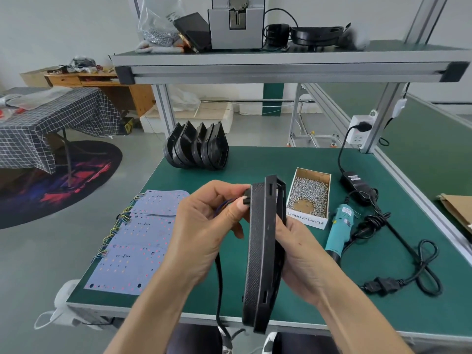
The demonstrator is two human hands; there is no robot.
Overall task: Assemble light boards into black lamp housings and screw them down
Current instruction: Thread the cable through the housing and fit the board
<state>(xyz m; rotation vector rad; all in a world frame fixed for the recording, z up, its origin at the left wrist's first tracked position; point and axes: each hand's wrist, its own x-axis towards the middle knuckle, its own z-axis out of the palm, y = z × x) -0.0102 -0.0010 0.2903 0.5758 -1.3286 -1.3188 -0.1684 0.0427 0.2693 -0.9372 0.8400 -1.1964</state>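
A black lamp housing (263,254) stands on edge above the green bench, its textured back turned left. My right hand (304,261) grips it from the right side. My left hand (207,226) pinches a small black plug with coloured wires (245,198) against the housing's upper left edge. A black cable (219,290) hangs below my left hand. Several white light boards (138,241) with wire bundles lie overlapped at the left of the bench. More black housings (196,146) lean in a row at the back.
A cardboard box of screws (309,195) sits right of the housing. A teal electric screwdriver (339,226) lies beside it, with its black power adapter (353,181) and coiled cords (408,272). An aluminium shelf (281,67) spans overhead.
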